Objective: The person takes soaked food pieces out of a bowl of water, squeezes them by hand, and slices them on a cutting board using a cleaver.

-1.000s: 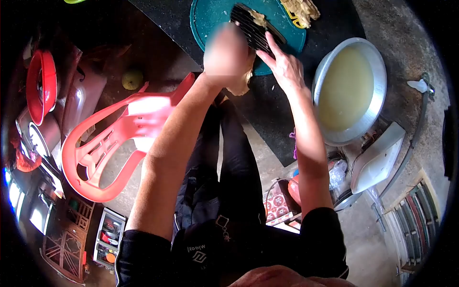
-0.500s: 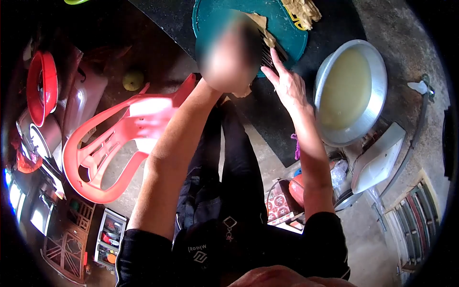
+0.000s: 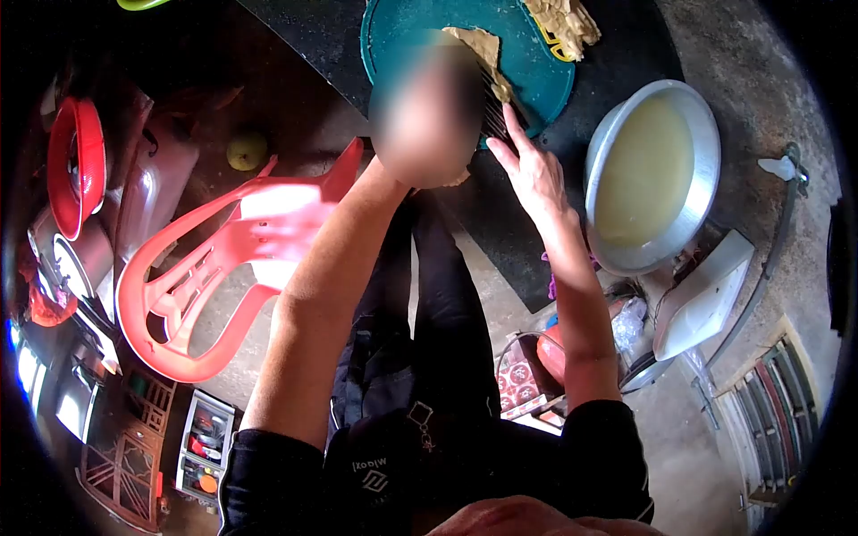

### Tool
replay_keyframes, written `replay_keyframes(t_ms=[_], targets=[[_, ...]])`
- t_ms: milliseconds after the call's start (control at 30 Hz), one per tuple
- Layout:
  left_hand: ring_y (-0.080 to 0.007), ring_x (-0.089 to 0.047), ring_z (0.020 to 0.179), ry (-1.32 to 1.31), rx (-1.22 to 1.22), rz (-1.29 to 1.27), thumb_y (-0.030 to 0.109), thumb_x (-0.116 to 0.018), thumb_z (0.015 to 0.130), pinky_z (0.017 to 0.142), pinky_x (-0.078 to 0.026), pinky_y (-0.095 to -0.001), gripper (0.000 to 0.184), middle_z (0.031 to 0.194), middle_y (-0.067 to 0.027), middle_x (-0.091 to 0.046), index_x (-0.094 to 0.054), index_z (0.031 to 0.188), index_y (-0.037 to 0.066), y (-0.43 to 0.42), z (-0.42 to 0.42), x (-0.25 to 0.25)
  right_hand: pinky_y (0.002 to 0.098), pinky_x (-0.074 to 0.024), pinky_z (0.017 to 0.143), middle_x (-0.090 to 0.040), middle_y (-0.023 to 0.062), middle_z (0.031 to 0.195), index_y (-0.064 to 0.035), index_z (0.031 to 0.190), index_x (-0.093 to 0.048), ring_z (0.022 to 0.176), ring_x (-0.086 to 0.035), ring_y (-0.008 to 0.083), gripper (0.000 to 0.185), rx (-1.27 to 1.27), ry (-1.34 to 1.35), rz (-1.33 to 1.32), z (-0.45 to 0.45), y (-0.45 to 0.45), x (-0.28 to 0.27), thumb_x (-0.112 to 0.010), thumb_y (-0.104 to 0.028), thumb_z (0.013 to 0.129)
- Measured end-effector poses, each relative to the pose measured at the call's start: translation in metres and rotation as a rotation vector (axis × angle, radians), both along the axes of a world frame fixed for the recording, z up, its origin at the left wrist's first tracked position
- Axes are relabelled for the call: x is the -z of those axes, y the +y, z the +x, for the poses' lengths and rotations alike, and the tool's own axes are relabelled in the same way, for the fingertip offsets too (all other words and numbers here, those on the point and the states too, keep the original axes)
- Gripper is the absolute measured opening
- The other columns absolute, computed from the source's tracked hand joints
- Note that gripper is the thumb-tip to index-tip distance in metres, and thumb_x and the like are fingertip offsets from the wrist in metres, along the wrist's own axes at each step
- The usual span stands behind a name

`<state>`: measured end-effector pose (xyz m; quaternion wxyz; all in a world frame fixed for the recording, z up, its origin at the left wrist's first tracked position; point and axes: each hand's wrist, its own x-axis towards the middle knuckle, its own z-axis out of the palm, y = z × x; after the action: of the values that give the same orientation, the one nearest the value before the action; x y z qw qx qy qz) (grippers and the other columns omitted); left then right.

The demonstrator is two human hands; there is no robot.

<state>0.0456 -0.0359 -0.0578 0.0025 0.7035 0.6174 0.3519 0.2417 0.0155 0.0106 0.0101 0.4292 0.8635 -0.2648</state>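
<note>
A blurred patch covers my left hand [image 3: 427,121] over the left part of a round teal board [image 3: 545,85], so its fingers cannot be made out. My right hand [image 3: 534,170] is at the board's lower right edge, thumb and index finger apart, the index fingertip at a dark ridged plate [image 3: 497,114]. Whether it grips the plate is unclear. A flat tan piece [image 3: 487,52] lies over the plate and reaches toward that fingertip. More tan pieces [image 3: 565,22] are piled at the board's upper right, beside a yellow object [image 3: 554,45].
Right of my right forearm a metal basin [image 3: 702,170] holds cloudy yellowish liquid. The board rests on a black counter [image 3: 500,223]. A red plastic chair [image 3: 201,357] stands at the left, near a red basin [image 3: 64,170]. A white tray [image 3: 706,299] leans below the metal basin.
The blurred left hand has moved slightly right and down. More of the flat tan piece shows over the ridged plate, which is now mostly covered. My right hand has shifted slightly down.
</note>
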Motion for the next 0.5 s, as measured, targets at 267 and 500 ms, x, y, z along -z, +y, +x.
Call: replay_keyframes(t_ms=[267,500], targets=[[-0.0241,-0.053,0.064,0.145,0.054,-0.289,0.012,-0.064,0.061,0.057,-0.041,-0.0375,0.01,0.07,-0.006,-0.056,-0.059,0.068,0.006,-0.003,0.0,-0.006,0.0479,-0.0501,0.054,-0.058,0.0228,0.059,-0.0201,0.145,-0.03,0.057,-0.062,0.0397,0.06,-0.024,0.05,-0.058,-0.058,0.029,0.018,-0.057,-0.032,0.093],[-0.027,-0.057,0.074,0.125,-0.026,-0.08,0.018,-0.067,0.066,0.075,-0.045,-0.0395,0.018,0.077,-0.0063,-0.06,-0.064,0.077,0.004,0.0,-0.003,-0.011,0.0406,-0.0473,0.039,-0.058,0.0158,0.05,-0.0197,0.143,-0.036,0.045,-0.062,0.0309,0.065,-0.02,-0.061,0.134,-0.011,0.009,0.009,-0.055,-0.051,0.09]])
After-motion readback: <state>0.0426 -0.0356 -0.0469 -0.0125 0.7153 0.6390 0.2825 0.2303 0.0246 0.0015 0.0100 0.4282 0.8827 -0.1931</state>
